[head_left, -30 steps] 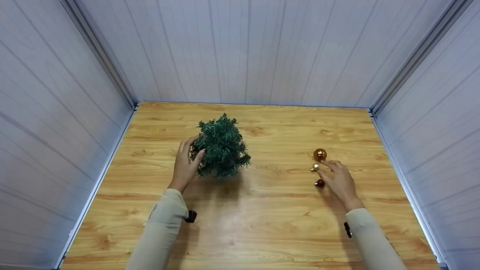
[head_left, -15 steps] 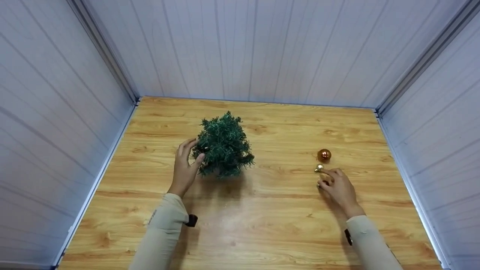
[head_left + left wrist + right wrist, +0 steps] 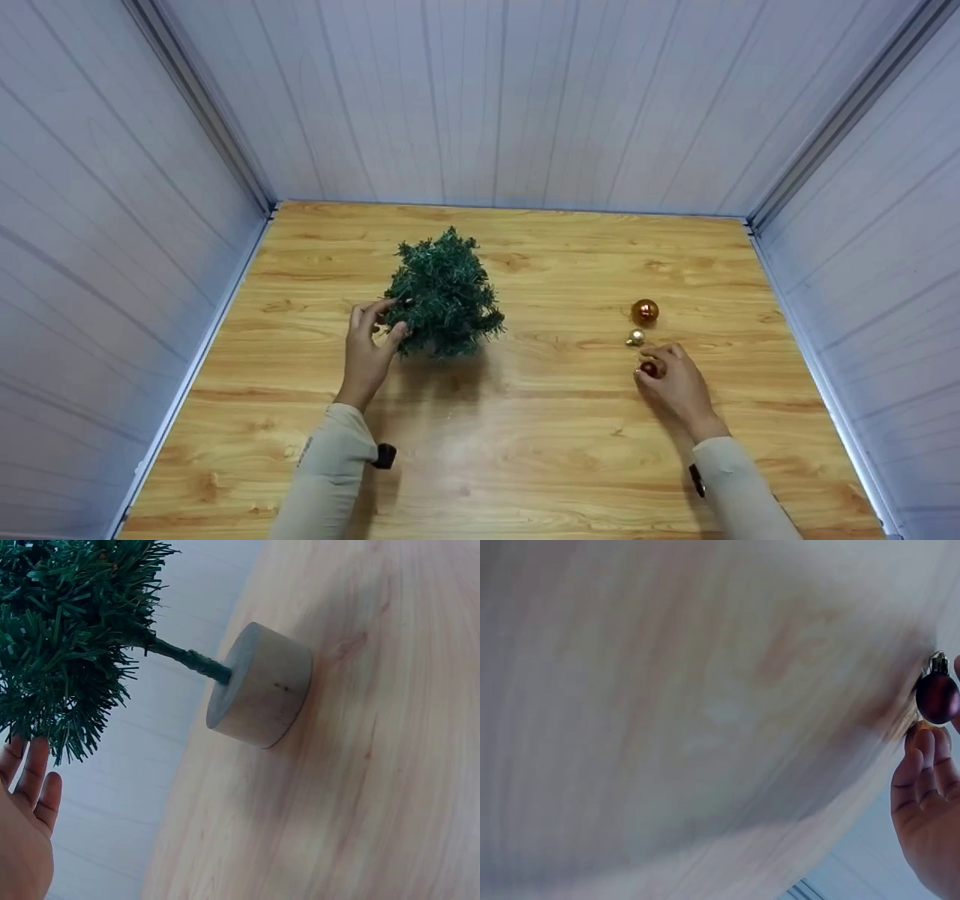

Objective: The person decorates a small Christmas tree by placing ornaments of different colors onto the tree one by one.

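Note:
A small green artificial Christmas tree (image 3: pixel 446 292) stands upright on a round base (image 3: pixel 262 686), left of the table's middle. At its left side my left hand (image 3: pixel 366 364) touches the outer branches with loosely bent fingers, thumb and fingers apart. Over on the right, my right hand (image 3: pixel 681 388) pinches a dark red bauble (image 3: pixel 649 369) between thumb and index finger, low over the table. The right wrist view shows that dark red bauble (image 3: pixel 937 696) with its metal cap upward. Just beyond the hand lie a small gold bauble (image 3: pixel 636 337) and a larger copper-orange bauble (image 3: pixel 645 311).
The wood-grain table (image 3: pixel 525 450) is enclosed by pale panelled walls, with the back wall (image 3: pixel 480 105) behind the tree. Side walls rise at the left (image 3: pixel 97 247) and right (image 3: pixel 885 300). Bare tabletop lies between the tree and the baubles.
My right hand has drawn back from the gold bauble to the dark red one and pinched it. My left hand has slid slightly down the tree's side.

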A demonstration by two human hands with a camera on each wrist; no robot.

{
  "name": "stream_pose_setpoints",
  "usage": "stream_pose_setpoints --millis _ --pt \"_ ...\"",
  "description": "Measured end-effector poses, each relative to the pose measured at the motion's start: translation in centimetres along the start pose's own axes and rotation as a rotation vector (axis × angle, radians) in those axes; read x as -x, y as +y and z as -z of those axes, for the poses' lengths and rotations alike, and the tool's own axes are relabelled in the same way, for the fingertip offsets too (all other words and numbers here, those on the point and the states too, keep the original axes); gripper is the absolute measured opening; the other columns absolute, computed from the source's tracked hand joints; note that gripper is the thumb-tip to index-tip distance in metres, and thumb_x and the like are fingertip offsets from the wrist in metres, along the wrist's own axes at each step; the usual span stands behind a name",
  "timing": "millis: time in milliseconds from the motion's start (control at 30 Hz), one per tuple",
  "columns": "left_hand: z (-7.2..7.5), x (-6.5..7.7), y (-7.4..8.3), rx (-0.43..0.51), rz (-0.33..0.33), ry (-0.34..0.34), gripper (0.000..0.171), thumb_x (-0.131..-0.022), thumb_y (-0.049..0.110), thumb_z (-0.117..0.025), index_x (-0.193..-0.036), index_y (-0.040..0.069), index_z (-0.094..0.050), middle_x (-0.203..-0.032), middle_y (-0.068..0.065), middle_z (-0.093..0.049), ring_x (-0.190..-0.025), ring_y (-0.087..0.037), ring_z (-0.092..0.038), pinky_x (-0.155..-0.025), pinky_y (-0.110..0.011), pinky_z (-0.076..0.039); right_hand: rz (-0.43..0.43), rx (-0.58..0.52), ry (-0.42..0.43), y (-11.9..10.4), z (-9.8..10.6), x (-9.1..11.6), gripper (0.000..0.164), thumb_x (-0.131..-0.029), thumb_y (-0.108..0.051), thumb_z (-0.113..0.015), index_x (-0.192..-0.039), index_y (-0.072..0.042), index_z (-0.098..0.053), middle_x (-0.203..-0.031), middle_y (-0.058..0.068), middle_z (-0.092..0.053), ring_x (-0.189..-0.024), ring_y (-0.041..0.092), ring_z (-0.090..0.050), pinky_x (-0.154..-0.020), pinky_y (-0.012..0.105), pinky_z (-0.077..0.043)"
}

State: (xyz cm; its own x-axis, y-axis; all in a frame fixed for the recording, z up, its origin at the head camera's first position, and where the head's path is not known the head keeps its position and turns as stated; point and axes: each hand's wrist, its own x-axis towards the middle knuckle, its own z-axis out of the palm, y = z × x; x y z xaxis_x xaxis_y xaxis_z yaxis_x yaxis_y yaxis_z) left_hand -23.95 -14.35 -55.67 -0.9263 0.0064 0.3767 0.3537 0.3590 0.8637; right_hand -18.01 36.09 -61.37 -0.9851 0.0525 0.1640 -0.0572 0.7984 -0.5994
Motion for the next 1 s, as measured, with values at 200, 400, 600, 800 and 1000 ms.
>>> stream_pose_setpoints --millis 200,400,600,800,1000 --pt "0.1 0.3 -0.3 0.017 0.006 0.005 0.039 -0.098 0.026 -0.062 -0.134 0.016 -0.057 -0.124 -0.008 -0.048 -0.101 -0.029 -0.048 -0.087 -0.046 -0.038 -0.017 -0.035 -0.013 0.1 -0.1 0.1 0.033 -0.083 -0.009 -0.078 -0.113 0.001 -0.069 -0.105 0.014 -0.058 -0.099 0.034 -0.061 -0.089 0.05 -0.049" --pt "0.3 0.8 -0.3 0.004 -0.008 0.019 0.038 -0.098 0.024 -0.062 -0.135 0.015 -0.057 -0.124 -0.01 -0.048 -0.103 -0.02 -0.048 -0.089 -0.044 -0.039 -0.021 -0.033 0.002 0.2 -0.3 0.1 0.031 -0.082 -0.006 -0.078 -0.11 0.002 -0.069 -0.102 0.016 -0.059 -0.092 0.031 -0.061 -0.082 0.042 -0.052" --pt "0.4 1.1 -0.4 0.03 -0.019 0.041 0.037 -0.097 0.015 -0.062 -0.133 0.012 -0.058 -0.122 -0.01 -0.05 -0.102 -0.017 -0.054 -0.089 -0.041 -0.041 -0.033 -0.027 0.012 0.4 -0.3 0.2 0.032 -0.08 -0.003 -0.079 -0.11 0.002 -0.069 -0.099 0.016 -0.061 -0.085 0.026 -0.06 -0.074 0.033 -0.05" --pt "0.2 1.1 -0.6 0.058 -0.017 0.081 0.031 -0.099 0.012 -0.058 -0.13 0.009 -0.062 -0.121 -0.011 -0.055 -0.096 -0.012 -0.057 -0.081 -0.026 -0.044 -0.066 -0.017 0.013 0.5 -0.3 0.4 0.031 -0.082 -0.008 -0.078 -0.11 0.0 -0.069 -0.102 0.018 -0.064 -0.087 0.028 -0.062 -0.073 0.035 -0.05" --pt "0.6 1.4 2.5 0.037 -0.044 0.12 0.029 -0.097 0.0 -0.055 -0.126 -0.006 -0.06 -0.114 -0.02 -0.059 -0.09 -0.006 -0.058 -0.074 -0.023 -0.044 -0.117 -0.058 0.02 0.4 -0.4 0.5 0.031 -0.084 -0.011 -0.078 -0.111 0.0 -0.068 -0.102 0.019 -0.066 -0.087 0.028 -0.064 -0.071 0.028 -0.051"
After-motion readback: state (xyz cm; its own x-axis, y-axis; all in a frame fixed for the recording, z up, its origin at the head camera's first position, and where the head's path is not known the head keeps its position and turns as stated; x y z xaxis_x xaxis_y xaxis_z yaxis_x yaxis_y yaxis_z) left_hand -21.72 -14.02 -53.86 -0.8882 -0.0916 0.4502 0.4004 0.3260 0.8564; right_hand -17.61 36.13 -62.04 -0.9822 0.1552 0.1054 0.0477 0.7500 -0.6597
